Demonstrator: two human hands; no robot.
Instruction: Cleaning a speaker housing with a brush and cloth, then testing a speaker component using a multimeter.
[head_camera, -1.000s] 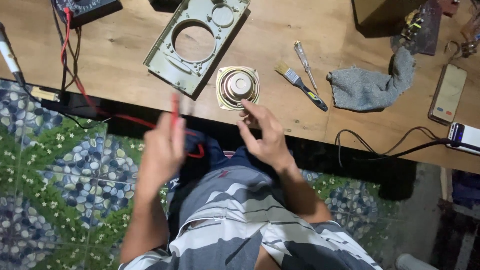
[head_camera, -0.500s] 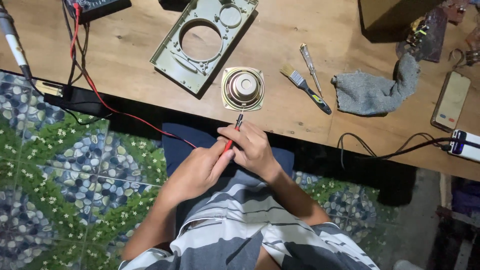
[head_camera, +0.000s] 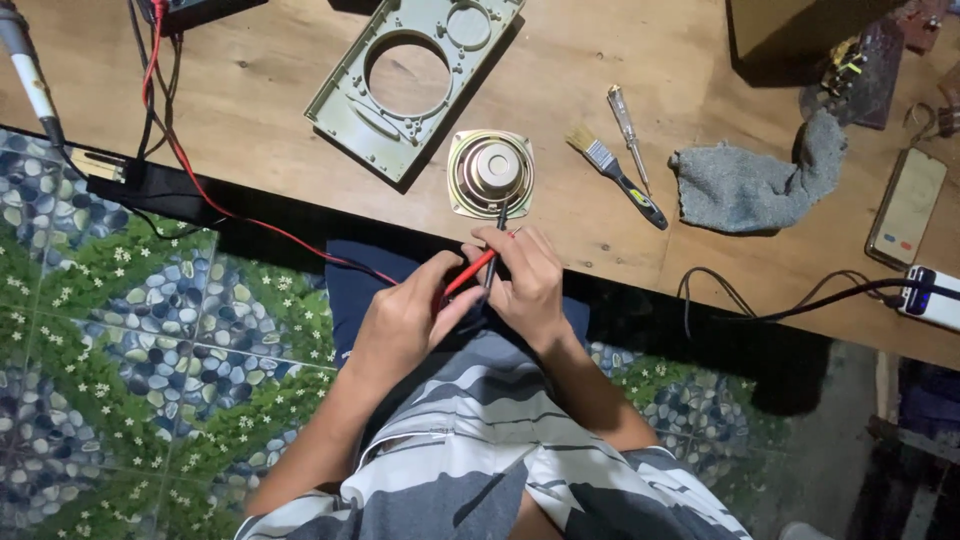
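Metal gleams on the round speaker (head_camera: 490, 172), lying magnet-up near the wooden table (head_camera: 270, 90) edge. The left hand (head_camera: 405, 322) pinches a slim red probe (head_camera: 468, 274). The right hand (head_camera: 525, 280) grips a black probe (head_camera: 496, 232) whose tip touches the speaker.

Both forearms angle in from below and meet at the centre. The left hand (head_camera: 405, 322) is curled, thumb pressed forward in a pinch. The right hand (head_camera: 527, 283) sits just beside it, touching, fingers bent and tips pointing up.
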